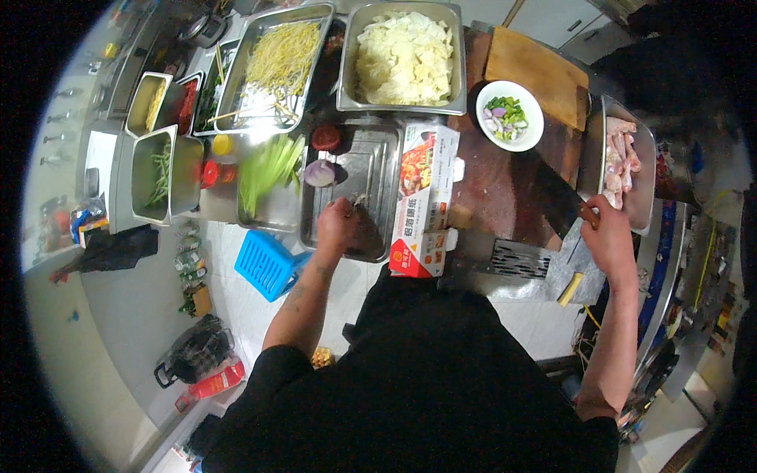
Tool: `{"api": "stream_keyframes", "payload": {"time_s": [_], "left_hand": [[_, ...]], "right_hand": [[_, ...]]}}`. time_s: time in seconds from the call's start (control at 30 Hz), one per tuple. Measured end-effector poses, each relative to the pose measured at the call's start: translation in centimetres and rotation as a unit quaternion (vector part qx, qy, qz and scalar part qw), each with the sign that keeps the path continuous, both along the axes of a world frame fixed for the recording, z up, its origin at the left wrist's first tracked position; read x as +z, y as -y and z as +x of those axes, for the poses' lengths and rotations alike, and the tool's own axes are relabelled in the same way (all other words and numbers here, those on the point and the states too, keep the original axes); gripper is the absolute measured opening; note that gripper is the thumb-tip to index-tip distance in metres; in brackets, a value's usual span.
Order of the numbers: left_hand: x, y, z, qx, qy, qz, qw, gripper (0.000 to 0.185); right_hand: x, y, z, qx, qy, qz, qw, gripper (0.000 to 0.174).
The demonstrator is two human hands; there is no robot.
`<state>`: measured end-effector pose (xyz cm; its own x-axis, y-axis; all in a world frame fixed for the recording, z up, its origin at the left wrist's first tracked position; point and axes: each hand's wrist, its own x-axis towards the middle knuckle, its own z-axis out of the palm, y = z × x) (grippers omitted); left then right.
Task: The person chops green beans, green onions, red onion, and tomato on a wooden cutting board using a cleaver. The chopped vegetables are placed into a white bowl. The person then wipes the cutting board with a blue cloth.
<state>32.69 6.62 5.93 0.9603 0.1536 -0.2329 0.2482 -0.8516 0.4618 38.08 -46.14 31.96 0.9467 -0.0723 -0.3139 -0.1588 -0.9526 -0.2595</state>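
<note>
My right hand (609, 239) grips the wooden handle of a cleaver. The dark, broad cleaver blade (553, 192) points up and left over the brown cutting board (485, 177). Over the front of a shallow metal tray (378, 154) is my left hand (338, 227), its fingers curled. Something small and pale shows by its fingertips; whether the hand holds it is unclear. A halved purple onion (320, 173) and a red-lidded jar (326, 137) are in the same tray. Beyond the blade stands a white bowl (480, 127) with chopped scallion and purple onion pieces.
A foil box (421, 201) lies between tray and board. Behind are pans of cut cabbage (405, 59) and bean sprouts (282, 59). Celery strips (269, 168) lie left, raw chicken pieces (620, 154) right. A wooden board (535, 68) and slotted metal grater (520, 259) are nearby.
</note>
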Motion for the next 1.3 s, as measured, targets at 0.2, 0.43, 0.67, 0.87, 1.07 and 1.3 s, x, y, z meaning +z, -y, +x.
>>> {"api": "stream_keyframes", "payload": {"time_s": [0.2, 0.43, 0.67, 0.87, 1.07, 1.3], "left_hand": [[4.6, 8.0, 5.5, 0.005, 0.079, -0.225, 0.971, 0.016], [9.6, 24.3, 15.3, -0.165, 0.238, -0.285, 0.914, 0.013], [9.3, 27.8, 16.1, -0.17, 0.211, -0.261, 0.927, 0.033], [5.5, 12.7, 7.7, -0.065, 0.238, -0.146, 0.958, 0.048], [2.1, -4.8, 8.1, -0.066, 0.122, -0.002, 0.99, 0.081], [0.0, -9.4, 9.4, -0.182, 0.064, 0.082, 0.978, 0.052]], "right_hand": [[-0.2, 0.7, -0.2, -0.001, 0.018, 0.034, 0.999, 0.025], [-0.2, 0.0, -0.4, 0.02, 0.027, -0.025, 0.999, 0.028], [0.2, -0.2, -0.9, 0.02, 0.03, -0.005, 0.999, 0.026], [-0.3, 1.1, -0.9, -0.004, 0.023, 0.039, 0.999, 0.023], [-0.5, 1.1, -1.0, 0.016, 0.035, 0.018, 0.999, 0.024], [-1.6, 0.5, -3.6, 0.011, 0.051, 0.012, 0.999, 0.026]]}}
